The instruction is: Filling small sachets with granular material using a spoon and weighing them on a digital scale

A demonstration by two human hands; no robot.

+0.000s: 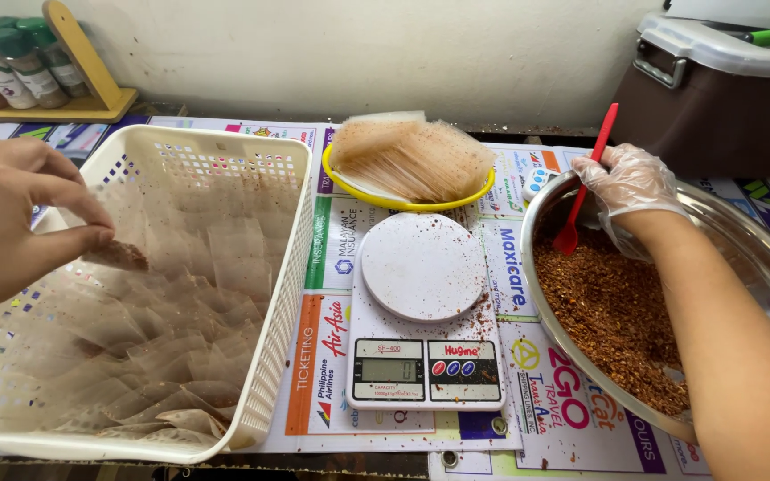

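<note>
Right now the left hand (pixel 11 223) is pinching a small clear plastic pouch of red-brown spice (pixel 122 256) over the white slotted plastic basket (pixel 291 267) at left, fingers narrow. The gloved right hand (pixel 632 185) is gripping a red plastic spoon (pixel 581 191) in the steel bowl of ground spice (pixel 759 258); judging by this, a pouch is being laid down, and scooping calls for a fresh pouch.

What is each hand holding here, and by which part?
Left hand pinches a small clear plastic bag by its top edge; gloved right hand grips the red plastic spoon mid-handle.
</note>
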